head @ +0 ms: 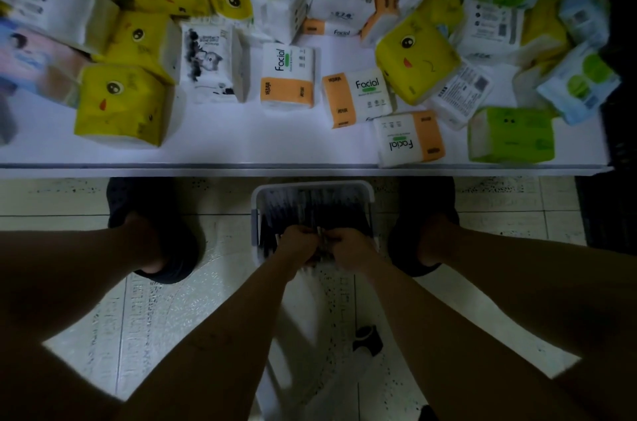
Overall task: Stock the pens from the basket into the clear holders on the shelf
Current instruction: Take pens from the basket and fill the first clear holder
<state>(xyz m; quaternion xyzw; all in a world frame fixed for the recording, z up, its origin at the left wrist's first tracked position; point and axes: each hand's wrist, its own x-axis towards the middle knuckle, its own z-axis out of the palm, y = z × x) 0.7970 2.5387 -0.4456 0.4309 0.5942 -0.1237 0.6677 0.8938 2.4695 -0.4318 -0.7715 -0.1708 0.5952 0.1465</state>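
Note:
A white basket [312, 186] stands on the tiled floor between my feet, just below the shelf edge. It is filled with several dark pens [310, 206]. My left hand [299, 241] and my right hand [351, 243] are both down inside the basket, side by side, fingers curled round a bunch of pens between them. The pens under my hands are mostly hidden. No clear holders show in this view.
A white shelf [241, 144] runs across the top, covered with several tissue packs: yellow [120, 103], orange-and-white "Facial" [287, 75], green [513, 134]. My feet in dark shoes [151, 231] flank the basket. A small dark object [367, 339] lies on the floor.

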